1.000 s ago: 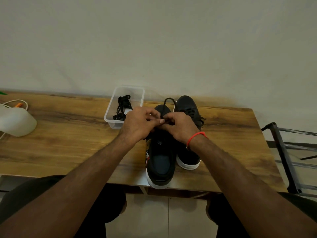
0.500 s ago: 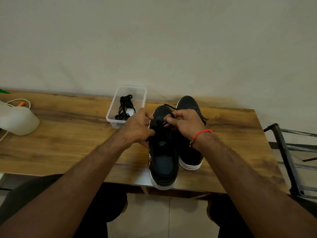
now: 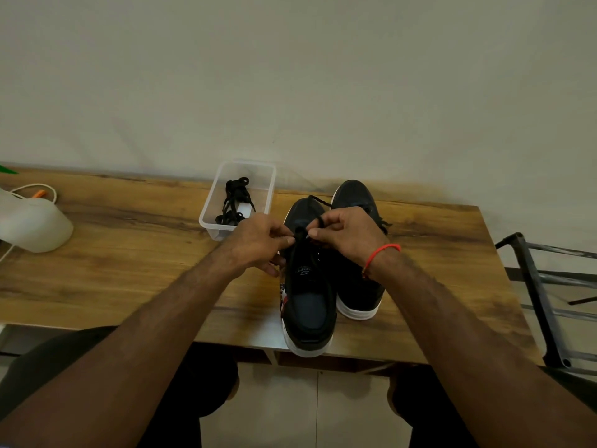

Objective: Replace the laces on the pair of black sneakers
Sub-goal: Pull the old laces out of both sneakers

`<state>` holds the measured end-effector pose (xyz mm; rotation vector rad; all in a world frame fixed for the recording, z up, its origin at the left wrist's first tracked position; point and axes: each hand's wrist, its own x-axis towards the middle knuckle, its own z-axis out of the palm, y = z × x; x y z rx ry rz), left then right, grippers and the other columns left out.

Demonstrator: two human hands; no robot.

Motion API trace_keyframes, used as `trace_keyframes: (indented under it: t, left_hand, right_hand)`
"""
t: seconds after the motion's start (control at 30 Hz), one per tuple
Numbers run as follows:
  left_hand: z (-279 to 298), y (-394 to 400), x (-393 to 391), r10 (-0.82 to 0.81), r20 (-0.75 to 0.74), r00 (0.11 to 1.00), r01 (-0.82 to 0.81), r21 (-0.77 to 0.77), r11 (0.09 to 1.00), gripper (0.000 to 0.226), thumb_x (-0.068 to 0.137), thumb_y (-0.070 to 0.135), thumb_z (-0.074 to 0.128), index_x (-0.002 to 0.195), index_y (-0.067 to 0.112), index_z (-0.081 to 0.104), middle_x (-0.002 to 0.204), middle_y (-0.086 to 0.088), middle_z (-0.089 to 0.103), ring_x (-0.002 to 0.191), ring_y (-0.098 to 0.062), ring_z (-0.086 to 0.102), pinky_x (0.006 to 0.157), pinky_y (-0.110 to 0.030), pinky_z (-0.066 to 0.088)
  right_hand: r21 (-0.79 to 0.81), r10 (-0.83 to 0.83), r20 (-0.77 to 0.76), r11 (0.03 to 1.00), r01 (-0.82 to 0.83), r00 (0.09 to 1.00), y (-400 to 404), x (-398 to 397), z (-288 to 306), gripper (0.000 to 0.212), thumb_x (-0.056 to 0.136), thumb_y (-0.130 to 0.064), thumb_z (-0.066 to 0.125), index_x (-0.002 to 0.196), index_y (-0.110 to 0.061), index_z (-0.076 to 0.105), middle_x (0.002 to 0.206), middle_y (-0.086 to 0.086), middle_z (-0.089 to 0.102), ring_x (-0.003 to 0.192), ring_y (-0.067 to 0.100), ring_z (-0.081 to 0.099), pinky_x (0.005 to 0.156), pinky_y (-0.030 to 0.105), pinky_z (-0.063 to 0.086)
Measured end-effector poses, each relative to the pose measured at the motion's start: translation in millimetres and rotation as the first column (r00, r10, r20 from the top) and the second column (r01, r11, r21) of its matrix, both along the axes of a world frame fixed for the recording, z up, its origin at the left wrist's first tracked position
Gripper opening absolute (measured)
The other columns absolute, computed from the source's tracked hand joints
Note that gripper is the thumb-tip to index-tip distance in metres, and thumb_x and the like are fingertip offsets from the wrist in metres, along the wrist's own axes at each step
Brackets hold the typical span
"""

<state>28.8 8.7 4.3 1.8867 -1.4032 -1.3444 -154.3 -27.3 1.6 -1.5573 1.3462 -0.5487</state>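
Two black sneakers with white soles stand side by side on the wooden table, toes toward the wall. The left sneaker (image 3: 308,305) overhangs the front edge; the right sneaker (image 3: 355,195) sits a little further back. Above the left sneaker's eyelets, my left hand (image 3: 258,244) and my right hand (image 3: 347,236) each pinch the black lace (image 3: 318,202) that loops over the toe. A red thread band circles my right wrist. The lower eyelets are hidden by my fingers.
A clear plastic tub (image 3: 258,179) with a bundle of black laces (image 3: 234,202) stands just left of the shoes. A white rounded object (image 3: 32,221) with a cord lies at the far left. A black metal frame (image 3: 546,302) stands beside the table's right end.
My hands, pressed together over the shoe one second ago, drew apart, then came closer again with the lace between them. The lace loop over the toe has shifted.
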Motion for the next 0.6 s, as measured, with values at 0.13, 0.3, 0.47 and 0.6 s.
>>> trace_keyframes:
  t: [0.13, 0.3, 0.47, 0.6]
  left_hand:
    - [-1, -2, -7, 0.053, 0.105, 0.993, -0.042, -0.105, 0.994, 0.01, 0.095, 0.012, 0.069, 0.105, 0.016, 0.067, 0.095, -0.007, 0.07, 0.077, -0.019, 0.073, 0.053, -0.031, 0.061]
    - [-6, -5, -8, 0.251, 0.105, 0.962, -0.214, -0.278, 0.936, 0.006, 0.099, 0.015, 0.06, 0.105, 0.019, 0.061, 0.097, -0.003, 0.067, 0.075, -0.02, 0.072, 0.05, -0.034, 0.061]
    - [0, -10, -2, 0.14, 0.213, 0.967, -0.079, -0.272, 0.959, 0.013, 0.099, 0.028, 0.064, 0.109, 0.02, 0.061, 0.099, 0.0, 0.066, 0.082, -0.012, 0.065, 0.065, -0.032, 0.057]
    - [-3, -4, -6, -0.025, 0.247, 0.969, 0.041, -0.06, 0.997, 0.026, 0.095, 0.04, 0.067, 0.103, 0.015, 0.066, 0.096, -0.008, 0.071, 0.084, -0.023, 0.072, 0.063, -0.034, 0.062]
  right_hand:
    - [-0.093, 0.079, -0.162, 0.991, -0.095, 0.984, 2, 2, 1, 0.009, 0.086, -0.018, 0.078, 0.093, -0.023, 0.075, 0.089, -0.006, 0.073, 0.087, 0.004, 0.067, 0.079, 0.016, 0.05]
    - [-0.142, 0.11, -0.251, 0.979, -0.149, 0.962, 3, 6, 0, 0.015, 0.086, -0.017, 0.077, 0.101, -0.02, 0.075, 0.089, -0.009, 0.068, 0.081, -0.002, 0.06, 0.072, 0.006, 0.044]
    - [-0.168, 0.099, -0.261, 0.975, -0.146, 0.96, 3, 6, -2, 0.014, 0.087, -0.017, 0.076, 0.1, -0.019, 0.074, 0.087, -0.009, 0.067, 0.076, -0.005, 0.057, 0.065, 0.004, 0.041]
    - [-0.181, 0.101, -0.275, 0.971, -0.154, 0.956, 4, 8, -2, 0.012, 0.087, -0.018, 0.076, 0.099, -0.019, 0.074, 0.089, -0.01, 0.067, 0.078, -0.003, 0.058, 0.064, 0.004, 0.042]
